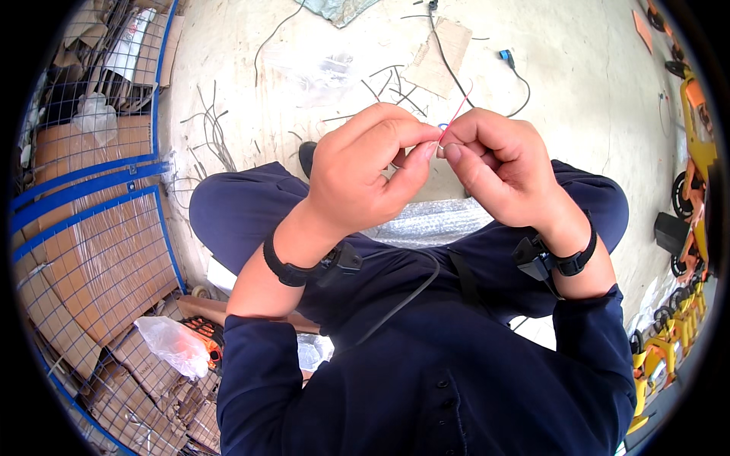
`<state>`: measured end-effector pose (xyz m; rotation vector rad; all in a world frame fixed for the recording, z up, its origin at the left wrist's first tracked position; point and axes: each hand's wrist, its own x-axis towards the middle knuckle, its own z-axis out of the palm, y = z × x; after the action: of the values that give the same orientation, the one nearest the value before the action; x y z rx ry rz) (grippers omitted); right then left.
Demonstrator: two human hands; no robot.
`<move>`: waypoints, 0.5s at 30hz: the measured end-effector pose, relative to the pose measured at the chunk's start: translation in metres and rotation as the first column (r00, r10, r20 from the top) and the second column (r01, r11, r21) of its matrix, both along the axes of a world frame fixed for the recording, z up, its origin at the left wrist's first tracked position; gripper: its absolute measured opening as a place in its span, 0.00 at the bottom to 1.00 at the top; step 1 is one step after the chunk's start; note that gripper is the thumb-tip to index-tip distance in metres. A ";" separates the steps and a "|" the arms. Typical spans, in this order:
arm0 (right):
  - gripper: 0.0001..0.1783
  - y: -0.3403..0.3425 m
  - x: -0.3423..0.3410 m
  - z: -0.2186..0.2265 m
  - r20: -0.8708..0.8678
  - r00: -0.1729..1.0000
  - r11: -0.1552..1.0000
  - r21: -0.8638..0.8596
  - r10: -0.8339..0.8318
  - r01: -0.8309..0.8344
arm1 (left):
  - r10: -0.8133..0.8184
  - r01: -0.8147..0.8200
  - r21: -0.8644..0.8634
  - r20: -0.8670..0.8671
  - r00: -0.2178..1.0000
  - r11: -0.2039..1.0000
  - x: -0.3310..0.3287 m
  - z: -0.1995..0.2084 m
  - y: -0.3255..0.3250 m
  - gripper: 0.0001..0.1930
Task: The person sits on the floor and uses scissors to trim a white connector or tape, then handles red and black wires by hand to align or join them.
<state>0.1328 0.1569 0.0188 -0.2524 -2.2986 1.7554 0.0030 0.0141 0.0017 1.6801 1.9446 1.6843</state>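
My left hand (369, 167) and my right hand (506, 163) meet fingertip to fingertip in front of me, above my bent knees. Both pinch at thin wires, closed around them. A red wire (459, 110) rises from between the fingertips and leans up to the right. Beside it a bit of blue and a pale strand show; the fingers cover most of them, so I cannot tell how they join. A black cable (403, 302) runs across my lap. Black straps with small dark devices sit on both wrists.
Cut black cable pieces (217, 125) lie on the pale floor, near clear plastic (327, 72) and a flat cardboard piece (441, 57). A cable with a blue-tipped connector (506, 55) lies beyond. Blue mesh cages (84, 171) with cardboard stand left; yellow and orange wheeled equipment (696, 125) lines the right.
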 end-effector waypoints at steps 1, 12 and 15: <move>0.02 0.000 0.000 0.000 0.007 1.000 1.000 0.004 0.005 -0.005 | 0.009 -0.009 0.000 -0.009 1.000 1.000 0.001 0.000 0.000 0.06; 0.03 -0.001 -0.001 -0.001 0.017 1.000 1.000 -0.005 -0.003 0.003 | 0.061 -0.061 -0.029 0.022 0.998 0.998 0.004 0.000 0.000 0.06; 0.03 -0.002 -0.001 0.000 0.055 0.998 0.999 -0.045 -0.001 0.003 | 0.084 -0.083 -0.035 0.017 0.996 0.996 0.006 0.000 0.000 0.06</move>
<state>0.1322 0.1550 0.0191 -0.3154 -2.2971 1.8236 0.0085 0.0146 0.0020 1.5874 2.0504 1.6766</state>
